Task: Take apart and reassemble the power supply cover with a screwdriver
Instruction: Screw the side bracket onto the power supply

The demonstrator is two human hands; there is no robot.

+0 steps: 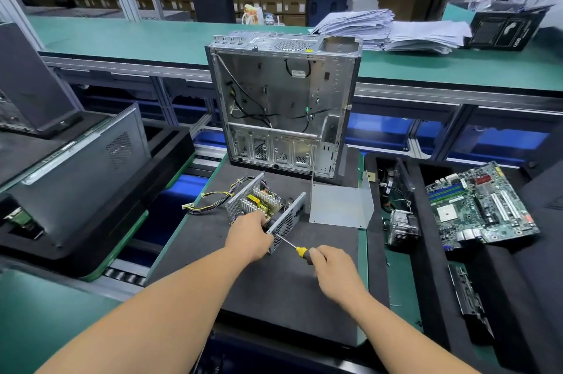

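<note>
Right hand [330, 267] curled round screwdriver [297, 250] handle, tip at open power supply [265, 209], which left hand [249, 233] grips on dark surface [289, 297]; cover [341, 206] lies off just beyond: probably refitting next, needing cover seated

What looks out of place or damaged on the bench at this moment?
Nothing looks damaged. The power supply stands open with its circuit board bare, but its cover lies apart to the right, as the task requires. The left hand holds the unit; the right hand holds the screwdriver at its mesh side.
</note>
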